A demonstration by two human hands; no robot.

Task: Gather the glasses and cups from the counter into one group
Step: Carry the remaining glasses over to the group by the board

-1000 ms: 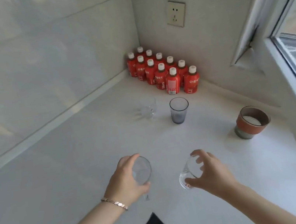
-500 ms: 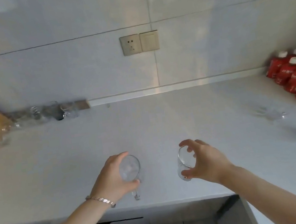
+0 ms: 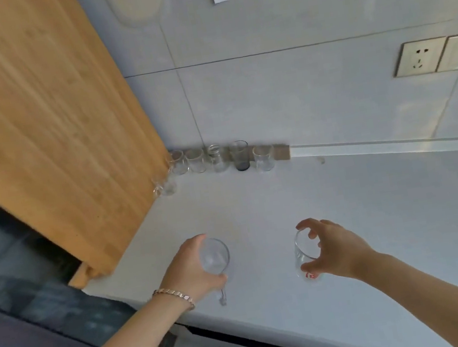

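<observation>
My left hand point(image 3: 190, 271) grips a clear glass with a handle point(image 3: 214, 257), held tilted above the white counter point(image 3: 272, 205). A clear tumbler with a red mark near its base point(image 3: 305, 254) is held in my right hand point(image 3: 334, 249), fingers around its rim and side. At the back of the counter, against the wall, stands a group of several glasses point(image 3: 219, 159), one of them dark grey point(image 3: 240, 156). A small clear glass point(image 3: 165, 185) sits at the group's left end beside the wooden panel.
A tall wooden panel point(image 3: 43, 127) rises at the left of the counter. A wall socket and switch point(image 3: 437, 55) sit on the tiled wall at the right. The counter's front edge point(image 3: 248, 338) runs below my arms, with dark cabinet fronts at the lower left.
The view has swung left: the red bottles and the grey cup at the right are out of sight, and the glasses by the wall are now centred and nearer. Both hands still hold their glasses.
</observation>
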